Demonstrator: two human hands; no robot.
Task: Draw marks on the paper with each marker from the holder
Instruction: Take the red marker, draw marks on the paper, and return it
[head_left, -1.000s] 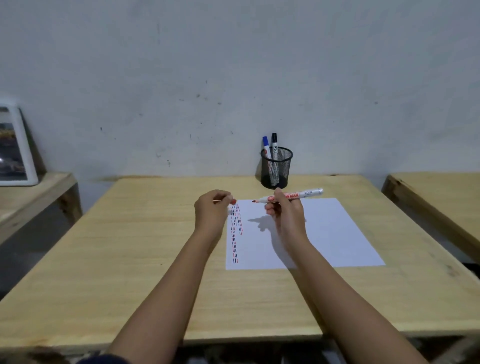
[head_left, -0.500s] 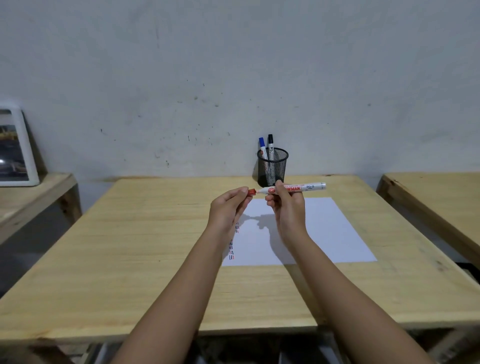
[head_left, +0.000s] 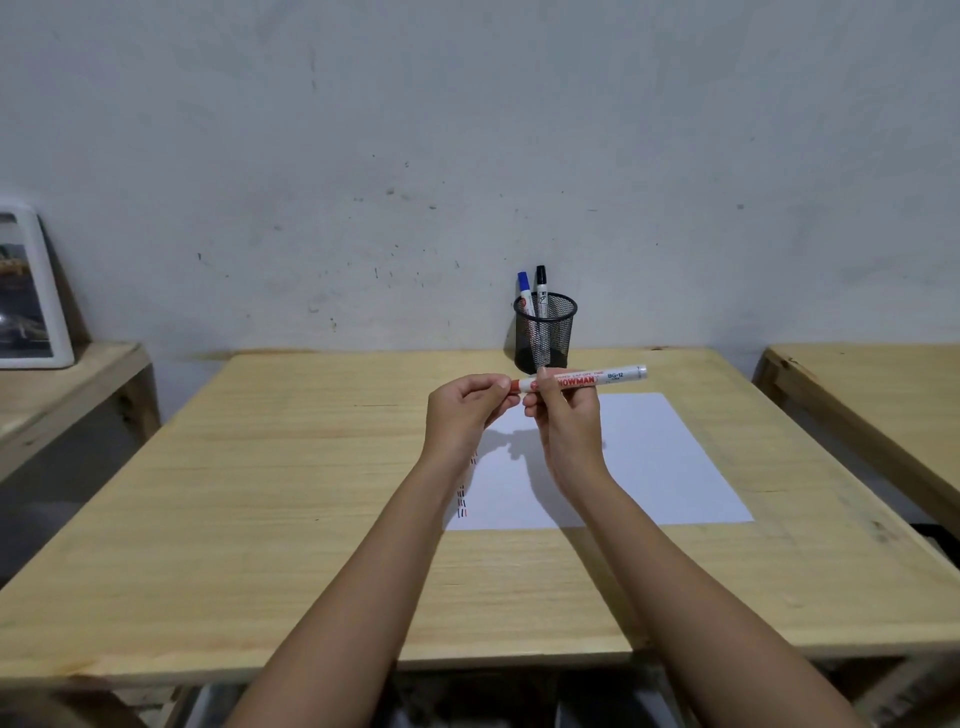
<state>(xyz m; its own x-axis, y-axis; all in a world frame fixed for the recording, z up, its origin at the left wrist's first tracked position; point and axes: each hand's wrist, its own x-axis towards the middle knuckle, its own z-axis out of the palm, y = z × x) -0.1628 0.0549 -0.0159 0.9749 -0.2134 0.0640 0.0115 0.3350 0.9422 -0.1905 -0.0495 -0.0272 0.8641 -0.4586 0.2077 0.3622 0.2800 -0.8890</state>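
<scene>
Now the bench (head_left: 291, 467) carries the paper (head_left: 649, 467), with short dashed marks along its left edge. The holder (head_left: 545, 332) stands behind it, well apart. Both hands meet above the paper: the right hand (head_left: 569, 421) pinches the red marker (head_left: 587, 379); the left hand (head_left: 465, 410), apart a second ago, presses the cap (head_left: 514, 385) on. Judgement: red is finished.

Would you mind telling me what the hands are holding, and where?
The right hand grips the red marker mid-barrel; the left hand pinches its red cap end.
</scene>
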